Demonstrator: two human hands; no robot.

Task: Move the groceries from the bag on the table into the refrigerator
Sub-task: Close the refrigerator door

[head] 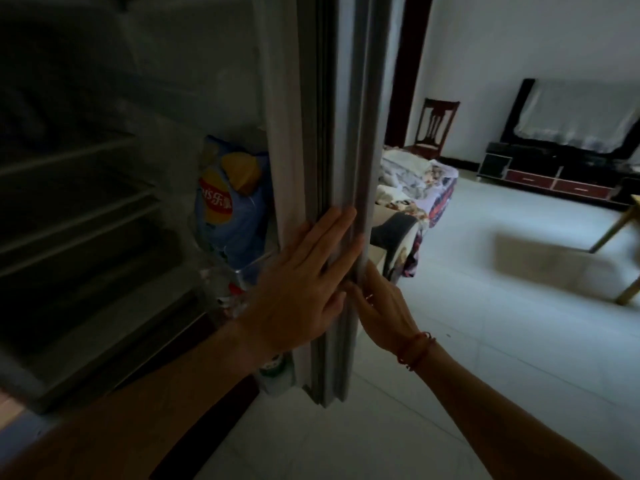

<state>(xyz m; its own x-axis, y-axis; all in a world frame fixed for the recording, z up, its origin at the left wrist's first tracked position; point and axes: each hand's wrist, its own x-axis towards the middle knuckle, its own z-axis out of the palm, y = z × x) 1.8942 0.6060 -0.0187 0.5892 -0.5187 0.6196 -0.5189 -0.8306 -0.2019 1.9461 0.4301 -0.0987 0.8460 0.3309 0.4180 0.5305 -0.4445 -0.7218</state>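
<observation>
Head: left hand (298,282), right hand (384,306) against refrigerator door (346,133), tiled floor (485,341).

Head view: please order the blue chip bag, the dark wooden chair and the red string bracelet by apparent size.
1. blue chip bag
2. dark wooden chair, shrunk by distance
3. red string bracelet

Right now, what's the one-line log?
refrigerator door: open; left hand: flat on its edge; right hand: touching outer side; chip bag: in door shelf
</observation>
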